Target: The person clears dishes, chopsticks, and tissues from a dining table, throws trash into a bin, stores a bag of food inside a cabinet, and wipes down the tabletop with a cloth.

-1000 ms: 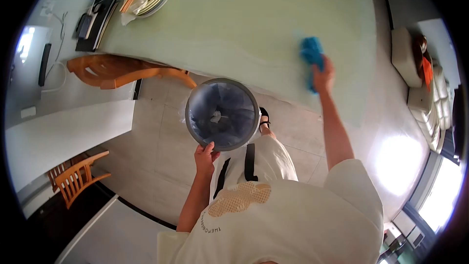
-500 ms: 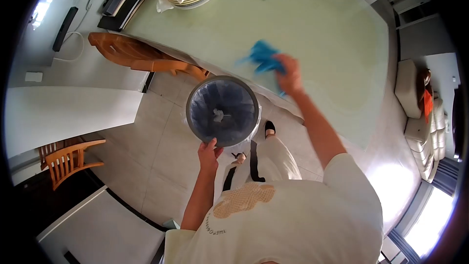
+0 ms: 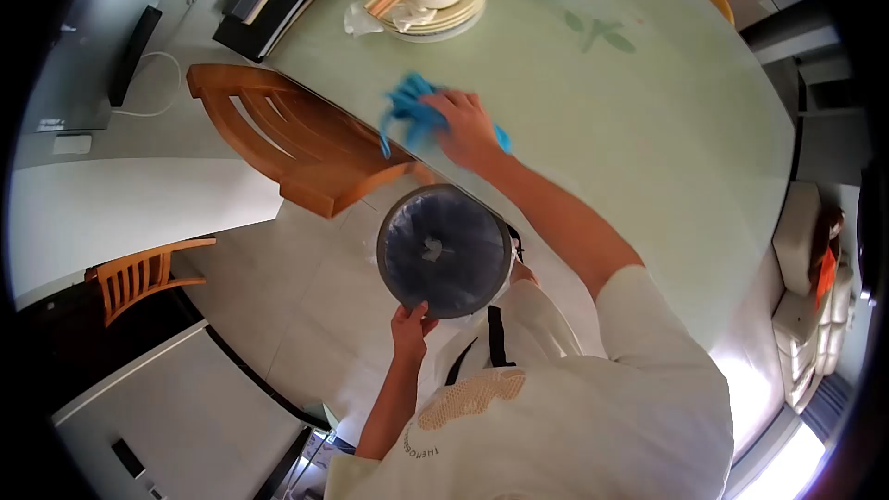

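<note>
Fingers of the right hand [image 3: 468, 132] bend over a blue cloth [image 3: 407, 102] at the near edge of the table [image 3: 611, 120], toward its left side; I can't tell how hard they squeeze. The left hand [image 3: 411, 331] pinches the near rim of the round bin [image 3: 383, 264]. The cloth could catch on the wooden chair [image 3: 306, 187] if it slips off; the bin could tip, being held on one side. The crumpled cloth is longest left to right, one strip pointing near. The bin's mouth points up.
</note>
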The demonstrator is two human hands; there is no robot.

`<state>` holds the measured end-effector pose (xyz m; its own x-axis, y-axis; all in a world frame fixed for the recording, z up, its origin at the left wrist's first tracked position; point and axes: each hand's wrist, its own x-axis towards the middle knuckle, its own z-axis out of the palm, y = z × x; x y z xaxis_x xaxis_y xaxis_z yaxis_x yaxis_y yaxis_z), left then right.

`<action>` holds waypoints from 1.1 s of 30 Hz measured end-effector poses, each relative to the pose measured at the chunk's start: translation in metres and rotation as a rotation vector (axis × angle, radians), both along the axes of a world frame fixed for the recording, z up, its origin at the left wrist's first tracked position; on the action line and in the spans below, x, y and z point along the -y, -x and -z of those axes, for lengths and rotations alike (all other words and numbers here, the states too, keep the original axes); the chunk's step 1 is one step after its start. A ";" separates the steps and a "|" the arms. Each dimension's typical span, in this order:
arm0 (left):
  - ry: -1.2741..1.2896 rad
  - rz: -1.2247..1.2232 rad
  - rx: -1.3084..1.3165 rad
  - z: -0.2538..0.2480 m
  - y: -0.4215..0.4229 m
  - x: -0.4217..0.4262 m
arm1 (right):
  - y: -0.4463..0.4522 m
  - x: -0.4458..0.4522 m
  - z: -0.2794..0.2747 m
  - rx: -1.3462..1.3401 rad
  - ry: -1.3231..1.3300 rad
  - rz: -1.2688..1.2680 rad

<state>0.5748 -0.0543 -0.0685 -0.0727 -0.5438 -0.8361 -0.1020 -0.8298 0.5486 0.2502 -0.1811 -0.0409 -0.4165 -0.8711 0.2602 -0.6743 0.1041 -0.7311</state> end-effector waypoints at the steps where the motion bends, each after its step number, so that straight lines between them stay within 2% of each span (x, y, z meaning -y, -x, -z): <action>1: 0.004 -0.011 0.008 -0.001 0.006 0.001 | 0.008 0.037 -0.003 -0.028 0.025 -0.049; 2: -0.003 -0.013 0.022 0.000 0.008 0.001 | 0.012 0.071 -0.002 -0.053 0.047 -0.094; 4: -0.018 -0.047 0.043 0.003 0.013 -0.001 | 0.011 0.122 0.006 -0.138 -0.099 -0.243; 8: -0.031 -0.085 0.064 0.007 0.017 -0.004 | -0.009 0.118 0.021 -0.289 -0.200 -0.201; 10: -0.029 -0.054 0.055 0.017 0.010 -0.005 | -0.008 0.076 0.017 -0.321 -0.217 -0.338; 14: -0.039 -0.048 0.019 0.008 0.013 -0.001 | -0.017 -0.041 0.014 -0.305 -0.210 -0.304; 18: -0.050 0.001 -0.016 0.009 0.003 -0.001 | 0.004 -0.149 0.019 -0.086 -0.191 -0.472; 20: -0.054 0.032 -0.004 0.007 0.004 0.000 | 0.058 -0.178 0.009 -0.010 -0.142 -0.383; 21: -0.062 0.040 0.003 0.007 0.004 0.001 | 0.099 -0.187 0.008 -0.076 -0.071 -0.264; 22: -0.053 0.075 0.006 0.007 0.002 0.002 | 0.140 -0.196 0.010 -0.205 -0.095 -0.002; 23: -0.046 0.112 0.013 0.007 0.000 0.002 | 0.185 -0.200 0.013 -0.220 -0.062 0.271; 24: -0.057 0.123 0.028 0.007 -0.002 -0.001 | 0.233 -0.204 0.014 -0.059 -0.137 0.477; 25: -0.054 0.138 0.036 0.007 -0.002 -0.001 | 0.272 -0.209 0.020 -0.105 -0.144 0.642; 27: -0.050 0.156 0.053 0.006 0.002 -0.001 | 0.311 -0.212 0.045 -0.090 -0.421 1.018; 29: -0.045 0.154 0.057 0.000 0.003 -0.001 | 0.271 -0.186 0.067 -0.372 -0.443 1.004; 30: -0.046 0.168 0.058 0.000 0.005 -0.001 | 0.239 -0.171 0.078 -0.454 -0.376 0.900; 32: -0.027 0.164 0.042 -0.004 0.003 -0.003 | 0.141 -0.145 0.059 -0.366 -0.261 0.656; 33: -0.023 0.182 0.030 -0.004 0.002 -0.003 | 0.092 -0.139 0.056 -0.321 -0.298 0.583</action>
<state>0.5729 -0.0515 -0.0644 -0.1427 -0.5048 -0.8514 -0.2675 -0.8085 0.5242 0.1579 -0.0420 -0.0971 -0.7776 -0.5835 0.2342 -0.6248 0.6757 -0.3911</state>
